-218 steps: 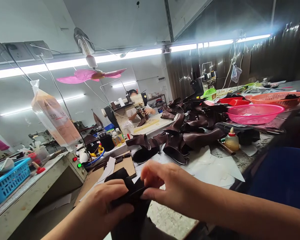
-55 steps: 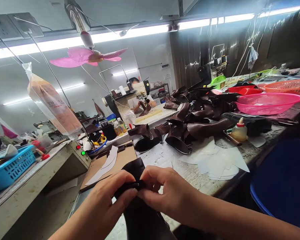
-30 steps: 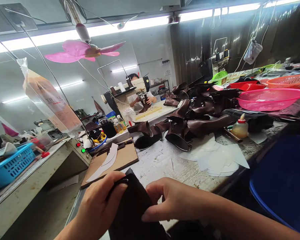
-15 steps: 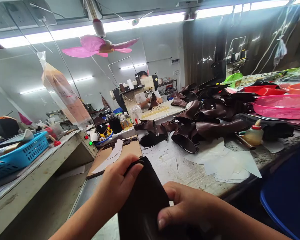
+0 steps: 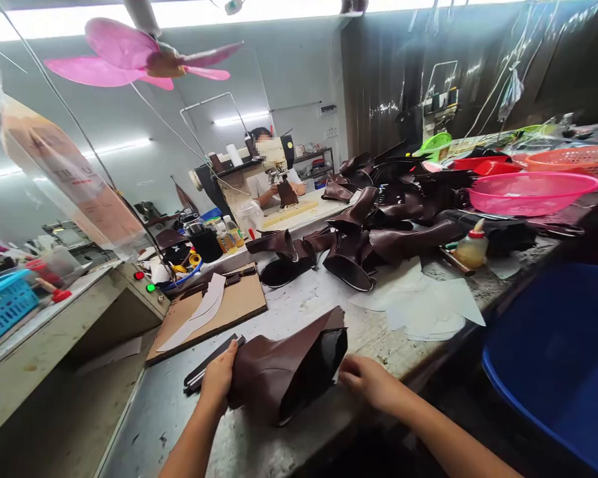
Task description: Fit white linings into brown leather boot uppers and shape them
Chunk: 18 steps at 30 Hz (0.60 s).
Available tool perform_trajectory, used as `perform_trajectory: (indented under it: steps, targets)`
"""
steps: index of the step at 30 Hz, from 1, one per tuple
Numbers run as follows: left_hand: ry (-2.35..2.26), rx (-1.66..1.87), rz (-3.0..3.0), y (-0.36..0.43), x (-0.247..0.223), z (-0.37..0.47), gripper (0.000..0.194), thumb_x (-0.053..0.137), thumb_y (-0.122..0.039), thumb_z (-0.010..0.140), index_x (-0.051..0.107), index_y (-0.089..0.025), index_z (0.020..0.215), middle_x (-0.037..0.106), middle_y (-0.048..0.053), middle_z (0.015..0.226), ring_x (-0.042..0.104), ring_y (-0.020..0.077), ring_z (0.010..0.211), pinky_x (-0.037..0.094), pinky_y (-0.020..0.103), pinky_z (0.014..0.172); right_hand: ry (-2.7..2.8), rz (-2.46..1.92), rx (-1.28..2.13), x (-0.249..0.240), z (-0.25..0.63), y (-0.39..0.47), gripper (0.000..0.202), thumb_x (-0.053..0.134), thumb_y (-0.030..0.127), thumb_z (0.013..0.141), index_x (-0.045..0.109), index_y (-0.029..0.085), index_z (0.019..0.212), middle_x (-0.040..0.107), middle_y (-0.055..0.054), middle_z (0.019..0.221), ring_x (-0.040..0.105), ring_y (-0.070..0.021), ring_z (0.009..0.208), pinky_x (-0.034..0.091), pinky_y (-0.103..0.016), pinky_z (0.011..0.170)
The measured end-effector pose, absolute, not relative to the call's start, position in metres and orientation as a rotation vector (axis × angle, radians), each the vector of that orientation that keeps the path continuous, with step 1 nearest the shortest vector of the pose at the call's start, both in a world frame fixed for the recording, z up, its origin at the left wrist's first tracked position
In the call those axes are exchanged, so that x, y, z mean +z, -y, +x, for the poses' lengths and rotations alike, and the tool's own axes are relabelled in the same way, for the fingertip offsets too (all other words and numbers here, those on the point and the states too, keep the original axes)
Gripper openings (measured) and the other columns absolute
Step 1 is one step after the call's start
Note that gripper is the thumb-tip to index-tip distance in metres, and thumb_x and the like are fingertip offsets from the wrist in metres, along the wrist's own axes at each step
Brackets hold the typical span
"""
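A dark brown leather boot upper (image 5: 274, 368) lies on its side low over the near bench, its wide black-lined opening facing right. My left hand (image 5: 219, 375) grips its left end, thumb on top. At the lower corner of the opening is my right hand (image 5: 373, 384), fingers curled and pressed together. Whether those fingertips pinch the leather edge or sit just beside it, I cannot tell. Just beyond my left hand lies a dark bar (image 5: 199, 372) with a pale stripe, partly hidden.
More boot uppers (image 5: 349, 262) are heaped behind. White paper pieces (image 5: 428, 309) and a glue bottle (image 5: 471, 247) lie to the right, a brown board (image 5: 244, 295) to the left. A pink basin (image 5: 533, 192) and blue tub (image 5: 553, 345) are rightward. A person (image 5: 264, 189) works at a sewing machine.
The boot upper has gone from upright in both hands to lying sideways, lower on the bench, with its opening to the right. My right hand has shifted to its edge. The view has turned right.
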<state>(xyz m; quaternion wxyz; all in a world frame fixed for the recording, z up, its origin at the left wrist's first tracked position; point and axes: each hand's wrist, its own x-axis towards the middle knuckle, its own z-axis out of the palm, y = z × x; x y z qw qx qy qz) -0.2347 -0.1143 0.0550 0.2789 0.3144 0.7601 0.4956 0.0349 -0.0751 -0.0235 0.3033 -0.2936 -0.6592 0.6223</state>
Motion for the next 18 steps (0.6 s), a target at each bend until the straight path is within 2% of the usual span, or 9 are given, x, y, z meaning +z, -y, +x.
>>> perform_trajectory:
  steps: [2,3,6,8,11,13,15,17,18]
  targets:
    - [-2.078,1.265,0.81,0.112,0.049,-0.246,0.047,0.067,-0.061,0.06,0.066,-0.014,0.065,0.066,0.004,0.051,0.061,0.0192,0.05,0.044,0.026,0.047,1.776,-0.711,1.818,-0.031,0.043,0.091,0.024,0.058,0.029,0.084,0.064,0.014,0.066,0.063,0.0,0.059,0.056,-0.0121,0.049,0.048,-0.025,0.049]
    - [-2.084,1.237,0.8,0.111,0.048,-0.249,0.045,0.066,-0.06,0.063,0.066,-0.015,0.064,0.066,0.004,0.052,0.061,0.019,0.049,0.044,0.026,0.047,1.786,-0.652,1.82,-0.031,0.043,0.1,0.024,0.056,0.029,0.084,0.065,0.014,0.067,0.065,-0.001,0.06,0.058,-0.013,0.051,0.049,-0.026,0.051]
    - [-2.088,1.148,0.781,0.105,0.048,-0.248,0.041,0.062,-0.056,0.07,0.066,-0.015,0.064,0.067,0.005,0.051,0.06,0.0184,0.046,0.043,0.026,0.044,1.803,-0.557,1.408,-0.024,0.03,0.116,0.019,0.052,0.023,0.084,0.07,0.017,0.083,0.071,-0.007,0.087,0.064,-0.0181,0.08,0.05,-0.03,0.076]
    - [-2.09,1.099,0.776,0.102,0.047,-0.246,0.041,0.059,-0.054,0.073,0.067,-0.015,0.065,0.067,0.005,0.051,0.06,0.0184,0.046,0.044,0.025,0.043,1.858,-0.587,1.12,-0.022,0.012,0.119,0.02,0.05,0.015,0.083,0.07,0.018,0.086,0.071,-0.008,0.092,0.063,-0.0196,0.086,0.049,-0.031,0.081]
    - [-2.089,1.032,0.79,0.1,0.044,-0.249,0.042,0.059,-0.056,0.073,0.067,-0.015,0.066,0.068,0.005,0.053,0.061,0.0187,0.047,0.044,0.026,0.044,1.968,-0.596,1.027,-0.024,-0.013,0.117,0.023,0.051,0.011,0.08,0.069,0.019,0.091,0.071,-0.007,0.093,0.064,-0.0195,0.085,0.052,-0.03,0.081]
    - [-2.082,1.004,0.797,0.099,0.04,-0.251,0.044,0.059,-0.058,0.071,0.068,-0.015,0.068,0.069,0.005,0.056,0.061,0.019,0.048,0.044,0.026,0.045,1.983,-0.565,0.997,-0.026,-0.024,0.115,0.034,0.052,0.011,0.079,0.063,0.017,0.11,0.067,-0.009,0.112,0.061,-0.0213,0.102,0.049,-0.032,0.093]
    - [-2.084,1.001,0.789,0.099,0.038,-0.254,0.046,0.06,-0.06,0.069,0.068,-0.015,0.069,0.07,0.005,0.059,0.062,0.0193,0.051,0.044,0.027,0.046,1.987,-0.532,0.905,-0.027,-0.028,0.114,0.05,0.051,0.011,0.079,0.049,0.012,0.129,0.055,-0.014,0.132,0.049,-0.0242,0.121,0.042,-0.037,0.103]
    - [-2.094,1.006,0.789,0.098,0.037,-0.254,0.046,0.061,-0.061,0.067,0.068,-0.015,0.07,0.07,0.006,0.059,0.063,0.0198,0.053,0.045,0.027,0.048,1.992,-0.52,0.785,-0.027,-0.028,0.113,0.055,0.05,0.01,0.079,0.043,0.006,0.134,0.049,-0.018,0.136,0.042,-0.0279,0.127,0.039,-0.043,0.106]
    - [-2.102,1.004,0.795,0.097,0.037,-0.255,0.047,0.061,-0.061,0.066,0.067,-0.015,0.069,0.069,0.006,0.058,0.063,0.02,0.054,0.045,0.027,0.048,1.985,-0.532,0.744,-0.028,-0.027,0.114,0.051,0.048,0.009,0.08,0.047,0.005,0.13,0.052,-0.019,0.132,0.045,-0.029,0.123,0.041,-0.044,0.104]
